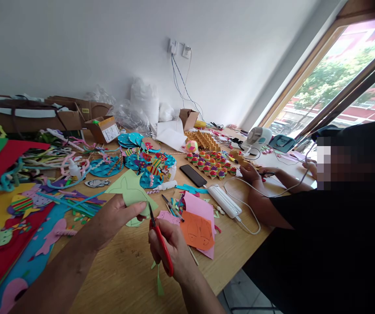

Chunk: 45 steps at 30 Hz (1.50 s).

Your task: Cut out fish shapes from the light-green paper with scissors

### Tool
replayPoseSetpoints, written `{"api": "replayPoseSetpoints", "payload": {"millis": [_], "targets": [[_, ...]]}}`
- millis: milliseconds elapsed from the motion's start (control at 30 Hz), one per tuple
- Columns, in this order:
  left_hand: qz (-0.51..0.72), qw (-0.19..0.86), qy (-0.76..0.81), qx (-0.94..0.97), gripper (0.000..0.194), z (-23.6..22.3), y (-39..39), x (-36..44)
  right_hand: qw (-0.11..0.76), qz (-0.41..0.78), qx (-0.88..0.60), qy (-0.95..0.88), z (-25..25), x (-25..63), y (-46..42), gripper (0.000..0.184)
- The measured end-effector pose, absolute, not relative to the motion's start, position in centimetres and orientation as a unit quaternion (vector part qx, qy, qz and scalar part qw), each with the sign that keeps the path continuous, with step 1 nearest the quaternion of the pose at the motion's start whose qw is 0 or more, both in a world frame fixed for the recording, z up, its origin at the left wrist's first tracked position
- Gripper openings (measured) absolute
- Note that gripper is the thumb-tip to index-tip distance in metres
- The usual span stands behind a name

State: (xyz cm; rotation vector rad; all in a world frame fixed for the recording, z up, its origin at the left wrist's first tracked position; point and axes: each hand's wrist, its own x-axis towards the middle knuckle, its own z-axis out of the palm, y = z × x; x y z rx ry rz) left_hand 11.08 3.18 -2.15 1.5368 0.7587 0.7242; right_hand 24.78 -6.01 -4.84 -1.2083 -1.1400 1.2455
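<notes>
My left hand (122,216) pinches a sheet of light green paper (134,188) between thumb and fingers; a pencilled fish-like outline shows on it. Red-handled scissors (165,250) are gripped in my right hand (170,240), their blades at the green paper's right edge. Below them, a thin green offcut (160,283) hangs or lies over the wooden table. Just right of the scissors lies orange paper (197,231) with drawn outlines, on top of pink paper (207,212).
A black phone (193,175), a white power strip (224,200) with its cable, and a painted egg carton (211,165) lie beyond my hands. Coloured felt, paper strips and pipe cleaners (48,152) cover the left. At right, a co-worker in black (344,226) holds scissors.
</notes>
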Motion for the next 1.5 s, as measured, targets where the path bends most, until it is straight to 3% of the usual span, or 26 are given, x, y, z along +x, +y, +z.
{"api": "replayPoseSetpoints", "payload": {"millis": [1067, 1500], "targets": [[0.303, 0.581, 0.349, 0.67, 0.026, -2.1, 3.3, 10.8, 0.483, 0.483, -0.541, -0.491, -4.9, 24.8, -6.2, 0.046], [0.3, 0.58, 0.336, 0.679, 0.03, -2.8, 3.8, 10.8, 0.493, 0.452, -0.541, -0.51, -5.4, 25.2, -6.1, 0.039]]}}
